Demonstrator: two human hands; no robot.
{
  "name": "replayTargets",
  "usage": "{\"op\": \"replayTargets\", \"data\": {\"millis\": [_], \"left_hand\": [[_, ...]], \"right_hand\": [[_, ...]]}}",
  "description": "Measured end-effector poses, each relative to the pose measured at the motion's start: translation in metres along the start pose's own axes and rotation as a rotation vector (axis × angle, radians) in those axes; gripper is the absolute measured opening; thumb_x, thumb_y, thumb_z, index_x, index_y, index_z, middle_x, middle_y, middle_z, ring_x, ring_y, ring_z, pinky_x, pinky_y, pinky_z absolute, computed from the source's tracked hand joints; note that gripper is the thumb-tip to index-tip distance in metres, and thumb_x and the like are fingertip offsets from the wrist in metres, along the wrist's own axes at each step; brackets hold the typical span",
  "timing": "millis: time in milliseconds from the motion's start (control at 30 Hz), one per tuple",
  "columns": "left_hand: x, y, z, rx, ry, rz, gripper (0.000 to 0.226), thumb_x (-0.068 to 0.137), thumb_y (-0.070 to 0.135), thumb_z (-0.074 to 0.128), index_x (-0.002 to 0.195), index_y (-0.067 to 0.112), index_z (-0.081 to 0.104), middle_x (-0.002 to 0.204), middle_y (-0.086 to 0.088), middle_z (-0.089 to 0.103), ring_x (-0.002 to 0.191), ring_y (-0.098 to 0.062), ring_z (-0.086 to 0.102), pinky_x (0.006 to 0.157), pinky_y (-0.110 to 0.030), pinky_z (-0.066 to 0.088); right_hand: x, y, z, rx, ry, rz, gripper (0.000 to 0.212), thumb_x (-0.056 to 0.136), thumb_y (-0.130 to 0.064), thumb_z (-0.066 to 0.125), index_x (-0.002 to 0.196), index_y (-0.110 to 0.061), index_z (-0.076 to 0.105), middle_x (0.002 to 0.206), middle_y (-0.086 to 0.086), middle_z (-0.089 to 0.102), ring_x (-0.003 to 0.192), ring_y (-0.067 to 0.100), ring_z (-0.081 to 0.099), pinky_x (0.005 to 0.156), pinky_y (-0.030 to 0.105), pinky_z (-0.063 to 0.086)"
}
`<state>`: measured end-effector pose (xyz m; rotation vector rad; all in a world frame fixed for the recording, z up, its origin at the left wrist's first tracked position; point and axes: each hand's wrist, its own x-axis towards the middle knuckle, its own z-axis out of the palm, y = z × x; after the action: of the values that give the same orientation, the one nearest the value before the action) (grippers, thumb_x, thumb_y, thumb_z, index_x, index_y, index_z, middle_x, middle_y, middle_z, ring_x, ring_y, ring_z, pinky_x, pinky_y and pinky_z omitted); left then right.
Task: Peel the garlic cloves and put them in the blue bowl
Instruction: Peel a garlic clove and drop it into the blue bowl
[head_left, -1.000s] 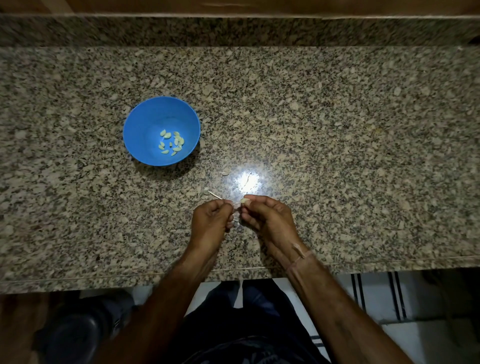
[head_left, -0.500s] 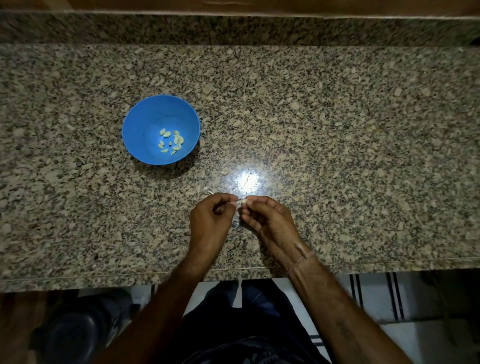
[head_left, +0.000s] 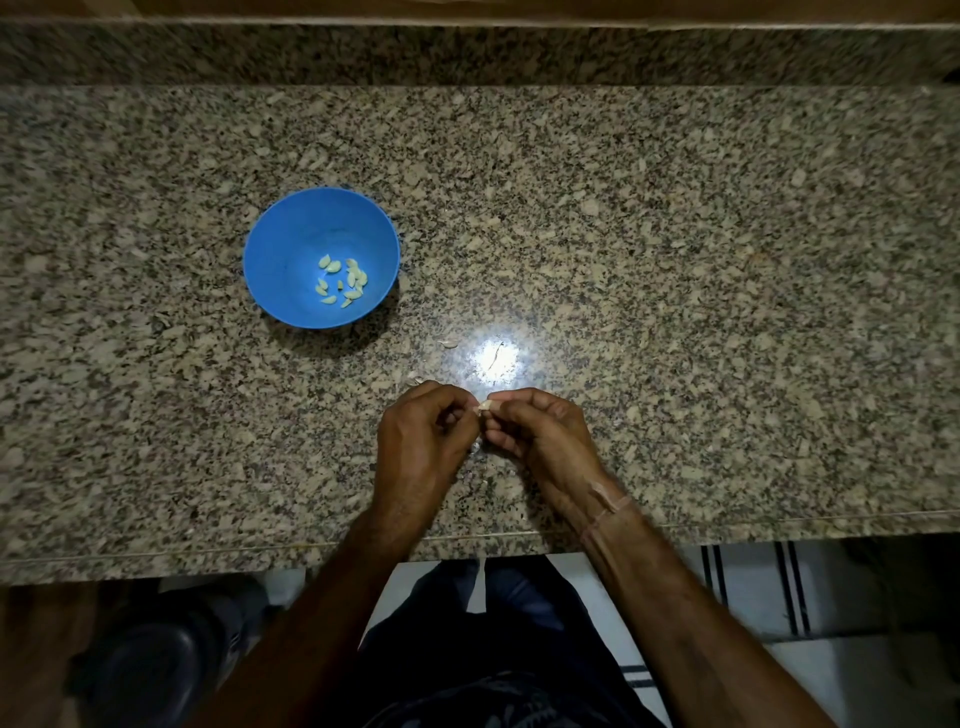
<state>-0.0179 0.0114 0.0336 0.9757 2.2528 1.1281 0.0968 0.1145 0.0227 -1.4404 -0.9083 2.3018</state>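
A blue bowl (head_left: 291, 249) stands on the granite counter at the left, with several pale peeled garlic cloves (head_left: 343, 280) lying in its bottom. Near the counter's front edge my left hand (head_left: 421, 441) and my right hand (head_left: 540, 441) meet fingertip to fingertip. Between them they pinch one small garlic clove (head_left: 484, 405), pale and only partly visible. Both hands have their fingers curled. Most of the clove is hidden by the fingers.
Small scraps of garlic skin (head_left: 448, 343) lie on the counter (head_left: 675, 260) just beyond my hands, near a bright glare spot (head_left: 496, 358). A granite backsplash (head_left: 467, 52) runs along the far side. The counter's front edge is right below my wrists.
My hands have stayed in the same spot. The left fingers have shifted slightly on the clove, closing in toward the right fingertips. The bowl has not moved.
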Motion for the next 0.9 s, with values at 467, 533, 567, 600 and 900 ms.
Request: {"op": "replayTargets", "data": {"millis": [467,533,567,600,900], "left_hand": [[0.001,0.000,0.001,-0.095,-0.022,-0.091,0.010,0.085,0.004,0.072,0.086,0.013,0.075,0.081,0.004,0.067,0.072,-0.013,0.063,0.062,-0.023,0.052],[0.002,0.001,0.000,-0.098,-0.030,-0.095,0.010,0.085,0.004,0.073,0.085,0.014,0.075,0.081,0.005,0.067,0.072,-0.012,0.063,0.061,-0.017,0.049],[0.003,0.001,0.000,-0.094,-0.035,-0.086,0.011,0.085,0.003,0.073,0.085,0.014,0.075,0.081,0.006,0.066,0.072,-0.010,0.063,0.061,-0.014,0.047],[0.004,0.002,0.000,-0.083,-0.039,-0.071,0.011,0.084,0.003,0.073,0.085,0.014,0.074,0.081,0.007,0.066,0.072,-0.008,0.062,0.062,-0.011,0.045],[0.012,-0.001,-0.002,-0.086,0.012,-0.132,0.009,0.086,0.007,0.073,0.082,0.015,0.072,0.077,0.005,0.067,0.068,-0.010,0.061,0.059,-0.015,0.046]], "right_hand": [[0.007,-0.005,-0.003,0.070,-0.089,0.211,0.015,0.096,0.008,0.057,0.096,0.002,0.071,0.078,0.013,0.073,0.068,0.017,0.069,0.066,0.025,0.062],[0.008,-0.003,-0.004,0.081,-0.095,0.204,0.015,0.097,0.006,0.059,0.097,-0.001,0.072,0.082,0.014,0.074,0.071,0.017,0.070,0.069,0.025,0.063],[0.008,-0.002,-0.003,0.092,-0.099,0.195,0.015,0.097,0.005,0.060,0.097,-0.003,0.073,0.085,0.014,0.075,0.074,0.017,0.071,0.071,0.026,0.064],[0.008,-0.001,-0.003,0.108,-0.104,0.187,0.013,0.097,0.003,0.062,0.098,-0.004,0.074,0.088,0.013,0.076,0.077,0.017,0.072,0.074,0.026,0.064],[0.010,0.002,-0.004,0.093,-0.135,0.121,0.015,0.094,0.004,0.067,0.108,-0.002,0.072,0.090,0.009,0.077,0.080,0.015,0.073,0.073,0.023,0.062]]}}
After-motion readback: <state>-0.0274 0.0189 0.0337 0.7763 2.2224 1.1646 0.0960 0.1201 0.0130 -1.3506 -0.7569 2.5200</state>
